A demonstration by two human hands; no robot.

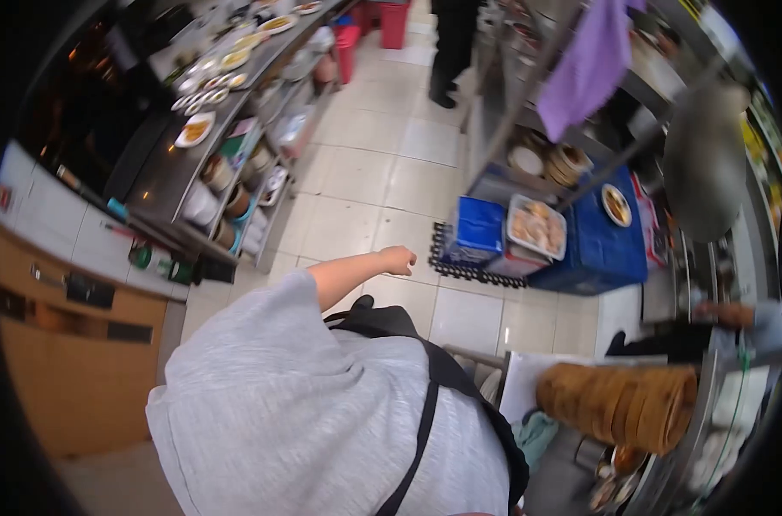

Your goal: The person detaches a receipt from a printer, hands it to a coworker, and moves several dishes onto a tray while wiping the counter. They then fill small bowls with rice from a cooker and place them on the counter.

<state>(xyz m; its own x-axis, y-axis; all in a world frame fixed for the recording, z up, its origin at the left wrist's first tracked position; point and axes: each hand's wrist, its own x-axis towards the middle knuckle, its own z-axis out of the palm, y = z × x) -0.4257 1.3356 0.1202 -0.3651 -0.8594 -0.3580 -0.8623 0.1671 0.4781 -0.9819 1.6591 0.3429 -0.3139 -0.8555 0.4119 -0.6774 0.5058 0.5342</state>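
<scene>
My left hand (397,260) hangs in front of my body over the tiled floor (357,172), its fingers curled in and no object visible in them. Beyond it, to the right, a blue box (479,225) rests on a black mat (440,249). A white tub of pale raw-looking food (537,227) stands beside that box. My right hand is out of the picture. A grey shirt and a black apron (434,378) cover my body.
At left runs a steel counter (154,185) with plated dishes (195,130) and shelves below. Bamboo steamers (619,404) are stacked at lower right. A plate of food (616,205) tops a large blue container (593,245). One person (453,47) stands ahead; another's arm (735,315) shows at right.
</scene>
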